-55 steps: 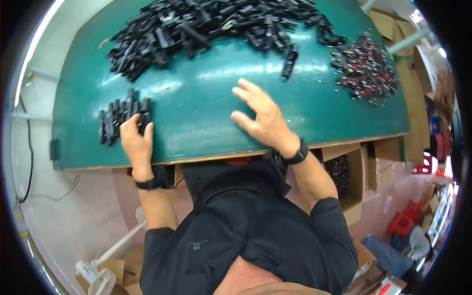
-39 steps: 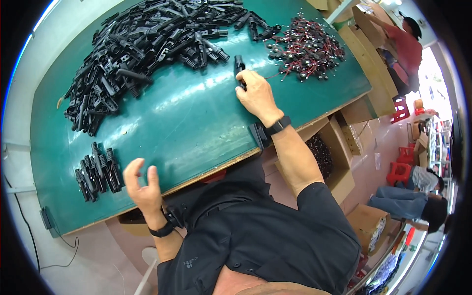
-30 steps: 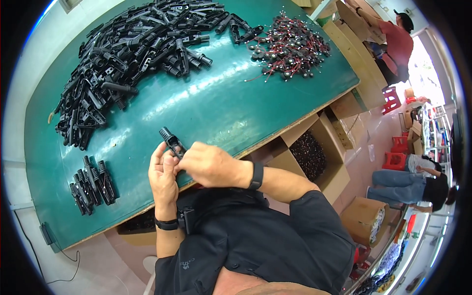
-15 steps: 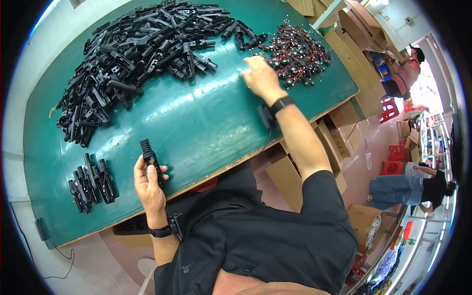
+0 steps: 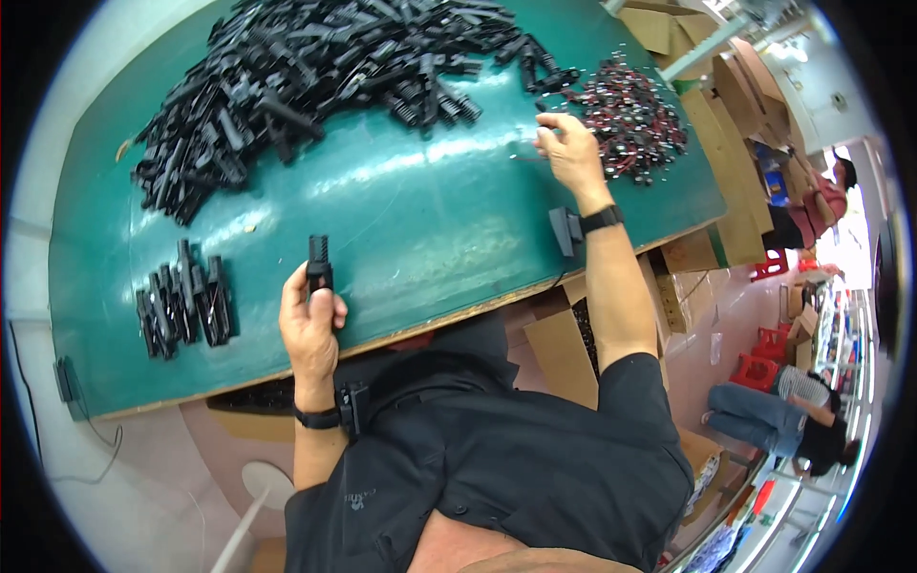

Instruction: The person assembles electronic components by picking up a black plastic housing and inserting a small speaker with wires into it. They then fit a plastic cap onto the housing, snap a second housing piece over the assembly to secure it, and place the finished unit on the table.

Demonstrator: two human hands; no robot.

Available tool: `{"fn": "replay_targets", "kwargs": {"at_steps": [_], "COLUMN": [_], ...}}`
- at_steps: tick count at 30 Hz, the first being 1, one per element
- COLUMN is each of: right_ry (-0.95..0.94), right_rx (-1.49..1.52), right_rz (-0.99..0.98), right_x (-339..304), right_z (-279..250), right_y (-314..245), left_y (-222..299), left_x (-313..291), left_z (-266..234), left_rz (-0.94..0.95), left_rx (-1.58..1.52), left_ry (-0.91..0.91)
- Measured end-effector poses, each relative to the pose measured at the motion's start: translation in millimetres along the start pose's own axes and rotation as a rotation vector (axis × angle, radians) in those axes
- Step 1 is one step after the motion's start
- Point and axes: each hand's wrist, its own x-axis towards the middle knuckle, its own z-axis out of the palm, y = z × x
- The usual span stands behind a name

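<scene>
My left hand (image 5: pixel 310 329) is closed round a black plastic housing (image 5: pixel 319 258) with a ribbed end, held upright near the table's front edge. At the upper right, my right hand (image 5: pixel 576 158) pinches at the near side of a heap of small wired parts (image 5: pixel 630 119), red and black with pale tips. A thin wire with pale ends seems to stick out left of its fingertips; the rest of that piece is hidden. A large heap of similar black housings (image 5: pixel 287 86) covers the table's far left. Several more housings (image 5: pixel 186 301) lie in a row left of my left hand.
The green table (image 5: pixel 401 220) has a wooden front edge. A dark device (image 5: pixel 565 232) sits by my right wrist, at that edge. Cardboard boxes (image 5: pixel 564 353) stand below and right of the table. Two people (image 5: pixel 778 420) are off to the right, near red stools (image 5: pixel 755 372).
My right hand has drawn together into a pinch beside the wired parts, with a thin wire showing at its fingers. My left hand still holds the housing, now turned more upright. The view has shifted.
</scene>
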Motion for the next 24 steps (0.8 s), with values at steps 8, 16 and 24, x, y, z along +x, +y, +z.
{"fn": "replay_targets", "kwargs": {"at_steps": [8,16,24], "right_ry": [-0.085,-0.357,-0.630], "right_rx": [0.501,0.491,0.337], "right_rz": [0.259,0.150,-0.417], "right_x": [-35,-70,-127], "right_z": [23,30,60], "right_y": [10,-48,-137], "left_y": [2,7,14], "left_x": [-7,-10,-12], "left_z": [-13,-9,-36], "left_rz": [0.024,0.163,0.178], "left_rx": [0.115,0.355,0.554], "left_ry": [-0.008,-0.053,-0.252]}}
